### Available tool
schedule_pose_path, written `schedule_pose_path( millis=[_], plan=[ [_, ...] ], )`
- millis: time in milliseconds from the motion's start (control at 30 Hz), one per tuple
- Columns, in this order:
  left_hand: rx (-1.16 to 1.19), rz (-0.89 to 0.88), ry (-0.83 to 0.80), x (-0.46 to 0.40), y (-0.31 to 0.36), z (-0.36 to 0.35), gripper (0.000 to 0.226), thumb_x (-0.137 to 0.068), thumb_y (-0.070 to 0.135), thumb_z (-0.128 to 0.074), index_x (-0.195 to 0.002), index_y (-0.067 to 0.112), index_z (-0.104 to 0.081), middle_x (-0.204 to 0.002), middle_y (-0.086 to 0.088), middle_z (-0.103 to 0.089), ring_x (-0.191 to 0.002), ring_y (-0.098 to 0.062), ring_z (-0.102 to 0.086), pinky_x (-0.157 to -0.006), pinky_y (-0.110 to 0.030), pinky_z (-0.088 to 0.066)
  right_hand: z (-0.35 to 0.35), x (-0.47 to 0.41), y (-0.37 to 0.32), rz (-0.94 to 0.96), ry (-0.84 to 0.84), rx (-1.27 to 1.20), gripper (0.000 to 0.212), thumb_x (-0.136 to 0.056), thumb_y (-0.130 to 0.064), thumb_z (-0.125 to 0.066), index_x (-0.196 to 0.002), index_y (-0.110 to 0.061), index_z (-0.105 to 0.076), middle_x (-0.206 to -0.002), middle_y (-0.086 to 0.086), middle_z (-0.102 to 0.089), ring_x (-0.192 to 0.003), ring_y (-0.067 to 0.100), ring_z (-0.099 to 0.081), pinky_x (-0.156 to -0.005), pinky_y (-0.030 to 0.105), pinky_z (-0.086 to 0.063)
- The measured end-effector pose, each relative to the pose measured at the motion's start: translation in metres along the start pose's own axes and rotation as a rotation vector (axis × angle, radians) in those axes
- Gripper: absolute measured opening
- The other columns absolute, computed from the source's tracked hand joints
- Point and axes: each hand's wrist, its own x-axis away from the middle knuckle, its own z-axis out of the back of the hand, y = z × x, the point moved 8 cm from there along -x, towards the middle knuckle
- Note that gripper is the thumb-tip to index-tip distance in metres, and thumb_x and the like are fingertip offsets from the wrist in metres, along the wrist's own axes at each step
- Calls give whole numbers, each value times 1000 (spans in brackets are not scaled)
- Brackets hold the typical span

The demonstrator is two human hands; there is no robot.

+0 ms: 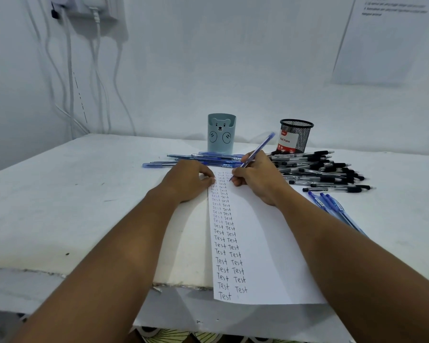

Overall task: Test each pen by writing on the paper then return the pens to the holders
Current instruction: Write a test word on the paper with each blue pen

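1. We count two holders at the back of the table [84, 194]: one pale blue bear holder [221, 133] of smooth plastic, and one black mesh holder [296, 137] with a red-and-white label showing through the mesh. No pens show above either rim.
2. We count one sheet of paper [265, 243], white and smooth, its near edge overhanging the table front. Two columns of the handwritten word "Test" run down its left side.
3. Loose pens lie in three groups: a row of blue pens [203, 160] in front of the bear holder, a large heap of black pens [317, 169] right of the paper, too overlapped for an exact count, and a smaller group of blue pens [332, 206] nearer the front, partly hidden by the right forearm.
4. The right hand [258, 179] is pinched around one blue pen [258, 149], tip on the top of the paper, barrel slanting up toward the mesh holder.
5. The left hand [188, 180] rests on the paper's left edge, fingers curled under; we cannot tell whether they pinch it.
6. White cables [70, 70] hang down the wall at left; a printed sheet [394, 40] is fixed at upper right.
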Motion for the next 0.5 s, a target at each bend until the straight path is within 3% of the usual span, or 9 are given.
schedule_pose_path(
  millis=[167, 333, 500],
  plan=[
    [1, -3, 0, 1, 0, 0, 16, -87, 32, -67, -99, 25, -76, -108, 5, -71, -102, -14, -62, -95, -36, -48, 2, 0, 0, -10, 9, -13, 26, -89, 4, -60, -94, -14, -42, -81, 20, -62, -61, 22, -59, -62, 32, -53],
    [-12, -3, -3, 1, 1, 0, 18, -88, 33, -66, -102, 25, -75, -111, 5, -70, -104, -14, -61, -96, -35, -47, 2, -1, 2, -8, 14, 1, 26, -91, 3, -60, -93, -16, -41, -82, 20, -63, -65, 24, -60, -68, 36, -55],
    [-7, 3, 0, 1, 1, 0, 18, -88, 33, -66, -101, 25, -75, -111, 5, -70, -104, -14, -61, -96, -36, -47, 2, -1, 0, -5, 7, 28, 27, -89, 3, -60, -91, -17, -42, -80, 18, -62, -63, 22, -59, -63, 32, -53]
  ],
)
